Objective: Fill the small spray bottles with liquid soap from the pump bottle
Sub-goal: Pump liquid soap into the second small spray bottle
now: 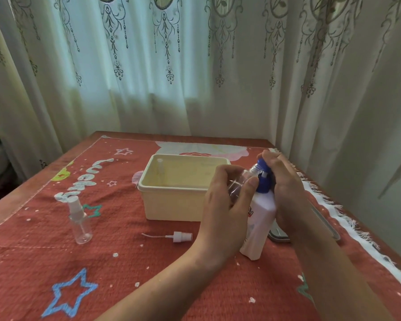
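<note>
My left hand grips a small clear bottle with no cap, tilted with its open neck against the spout of the pump bottle's blue pump head. The white pump bottle stands on the red cloth at the right. My right hand lies over the pump head from the right, with its fingers curled over the top. A white spray cap with its dip tube lies on the cloth in front of the cream box. A second small spray bottle, capped, stands upright at the left.
An open cream plastic box sits mid-table; a small clear bottle stands inside at its far left corner. A grey flat object lies behind the pump bottle at the right. Curtains hang behind the table. The table edge runs close on the right.
</note>
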`<state>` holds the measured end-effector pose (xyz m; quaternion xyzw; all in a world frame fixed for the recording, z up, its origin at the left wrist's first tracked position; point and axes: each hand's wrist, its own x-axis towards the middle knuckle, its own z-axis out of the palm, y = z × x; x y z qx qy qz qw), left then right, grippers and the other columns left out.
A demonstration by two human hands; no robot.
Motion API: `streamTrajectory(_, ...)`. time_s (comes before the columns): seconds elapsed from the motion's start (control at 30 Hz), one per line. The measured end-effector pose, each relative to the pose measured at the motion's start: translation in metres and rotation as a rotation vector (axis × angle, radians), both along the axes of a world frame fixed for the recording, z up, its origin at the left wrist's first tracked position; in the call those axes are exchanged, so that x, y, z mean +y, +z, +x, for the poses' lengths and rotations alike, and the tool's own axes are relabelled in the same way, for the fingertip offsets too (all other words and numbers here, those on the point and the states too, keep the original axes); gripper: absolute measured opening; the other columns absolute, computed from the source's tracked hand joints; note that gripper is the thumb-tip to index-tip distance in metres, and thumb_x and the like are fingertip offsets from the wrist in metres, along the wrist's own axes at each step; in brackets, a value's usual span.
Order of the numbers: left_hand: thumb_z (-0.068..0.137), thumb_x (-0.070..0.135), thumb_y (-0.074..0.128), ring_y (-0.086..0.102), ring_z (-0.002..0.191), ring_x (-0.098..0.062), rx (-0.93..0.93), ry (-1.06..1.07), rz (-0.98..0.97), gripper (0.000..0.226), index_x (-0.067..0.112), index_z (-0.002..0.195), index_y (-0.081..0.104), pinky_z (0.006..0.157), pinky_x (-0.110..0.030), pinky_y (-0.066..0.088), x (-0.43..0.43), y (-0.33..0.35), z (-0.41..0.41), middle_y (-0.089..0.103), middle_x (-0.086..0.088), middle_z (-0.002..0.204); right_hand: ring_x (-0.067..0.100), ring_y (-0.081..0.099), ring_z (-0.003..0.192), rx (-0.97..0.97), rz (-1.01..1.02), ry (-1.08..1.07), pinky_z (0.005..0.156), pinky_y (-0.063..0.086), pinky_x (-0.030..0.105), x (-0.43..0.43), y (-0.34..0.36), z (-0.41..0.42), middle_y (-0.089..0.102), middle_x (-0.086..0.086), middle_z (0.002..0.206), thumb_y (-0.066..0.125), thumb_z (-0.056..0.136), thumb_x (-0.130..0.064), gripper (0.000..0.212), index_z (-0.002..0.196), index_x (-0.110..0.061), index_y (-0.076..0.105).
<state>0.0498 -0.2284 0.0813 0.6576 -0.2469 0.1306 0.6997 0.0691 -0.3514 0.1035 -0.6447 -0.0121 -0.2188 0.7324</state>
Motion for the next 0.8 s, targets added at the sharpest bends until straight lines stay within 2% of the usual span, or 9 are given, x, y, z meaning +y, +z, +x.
streamTrajectory(0.07, 0.098, 0.027, 0.059, 0.062, 0.094, -0.007, -0.005, 0.005, 0.002, 0.016, 0.02, 0.112, 0.055, 0.079, -0.013, 0.05, 0.0003, 0.0006, -0.0002, 0.064, 0.004, 0.102, 0.01, 0.063, 0.073, 0.007, 0.001, -0.006, 0.071, 0.054, 0.028, 0.001, 0.0006, -0.0002, 0.064, -0.007, 0.078, 0.052, 0.094, -0.042, 0.018, 0.097, -0.026, 0.059)
streamTrajectory(0.13, 0.098, 0.027, 0.059, 0.062, 0.093, -0.008, -0.009, 0.007, 0.009, 0.016, 0.021, 0.112, 0.055, 0.078, -0.014, 0.05, 0.0002, -0.0005, -0.0003, 0.064, 0.003, 0.101, 0.009, 0.062, 0.073, -0.006, -0.013, -0.015, 0.068, 0.054, 0.024, 0.0, 0.0006, 0.0004, 0.063, -0.006, 0.082, 0.052, 0.098, -0.032, 0.009, 0.095, -0.026, 0.059)
streamTrajectory(0.27, 0.098, 0.029, 0.059, 0.062, 0.091, -0.006, -0.008, 0.005, 0.02, 0.017, 0.021, 0.113, 0.054, 0.077, -0.013, 0.049, -0.0003, -0.0018, -0.0005, 0.064, 0.003, 0.1, 0.004, 0.061, 0.064, -0.01, -0.011, -0.013, 0.063, 0.053, 0.023, -0.001, 0.0019, 0.0012, 0.063, -0.011, 0.069, 0.051, 0.098, -0.02, 0.01, 0.091, -0.024, 0.057)
streamTrajectory(0.33, 0.098, 0.028, 0.06, 0.063, 0.093, -0.005, -0.011, 0.002, 0.002, 0.017, 0.02, 0.112, 0.055, 0.079, -0.012, 0.05, 0.0003, -0.0004, 0.0004, 0.064, 0.004, 0.101, 0.006, 0.062, 0.066, -0.02, 0.008, 0.008, 0.067, 0.054, 0.026, -0.0004, 0.0012, 0.0001, 0.064, -0.011, 0.068, 0.054, 0.097, -0.03, 0.009, 0.093, -0.023, 0.058)
streamTrajectory(0.43, 0.098, 0.028, 0.06, 0.063, 0.095, -0.006, -0.021, 0.005, -0.004, 0.016, 0.019, 0.111, 0.056, 0.081, -0.015, 0.051, 0.001, 0.0012, 0.0018, 0.065, 0.004, 0.101, 0.008, 0.064, 0.069, 0.0, -0.02, 0.018, 0.07, 0.055, 0.026, 0.0008, 0.001, -0.0016, 0.065, -0.011, 0.07, 0.053, 0.085, -0.053, 0.033, 0.097, -0.023, 0.059)
streamTrajectory(0.53, 0.098, 0.03, 0.059, 0.063, 0.095, -0.007, -0.019, 0.01, 0.014, 0.017, 0.021, 0.112, 0.055, 0.081, -0.017, 0.052, 0.001, -0.0007, 0.0014, 0.064, 0.005, 0.102, 0.004, 0.062, 0.062, -0.008, -0.022, 0.01, 0.061, 0.055, 0.019, -0.0007, 0.0014, 0.0001, 0.064, -0.012, 0.067, 0.053, 0.098, -0.03, 0.01, 0.096, -0.021, 0.057)
streamTrajectory(0.63, 0.098, 0.03, 0.058, 0.062, 0.096, -0.006, -0.018, 0.015, 0.027, 0.018, 0.021, 0.113, 0.054, 0.081, -0.014, 0.051, -0.0002, -0.0029, 0.0008, 0.063, 0.004, 0.102, 0.003, 0.06, 0.062, 0.007, -0.023, -0.011, 0.06, 0.052, 0.02, -0.0016, 0.0028, 0.0008, 0.062, -0.006, 0.075, 0.052, 0.099, -0.021, 0.007, 0.094, -0.022, 0.057)
streamTrajectory(0.7, 0.098, 0.028, 0.059, 0.063, 0.096, -0.007, -0.011, 0.014, 0.007, 0.017, 0.02, 0.112, 0.055, 0.081, -0.013, 0.05, -0.0001, -0.0024, 0.0006, 0.064, 0.003, 0.102, 0.005, 0.062, 0.064, 0.004, -0.004, 0.007, 0.062, 0.054, 0.021, 0.0005, 0.0029, -0.0008, 0.064, -0.008, 0.073, 0.054, 0.097, -0.03, 0.009, 0.095, -0.022, 0.057)
streamTrajectory(0.8, 0.098, 0.028, 0.06, 0.063, 0.096, -0.006, -0.001, 0.007, -0.015, 0.016, 0.02, 0.111, 0.056, 0.081, -0.012, 0.05, 0.0002, 0.0007, 0.0004, 0.064, 0.004, 0.101, 0.009, 0.064, 0.071, 0.032, -0.019, 0.004, 0.069, 0.055, 0.026, 0.0019, 0.0036, -0.0033, 0.066, -0.009, 0.074, 0.054, 0.084, -0.053, 0.035, 0.1, -0.022, 0.058)
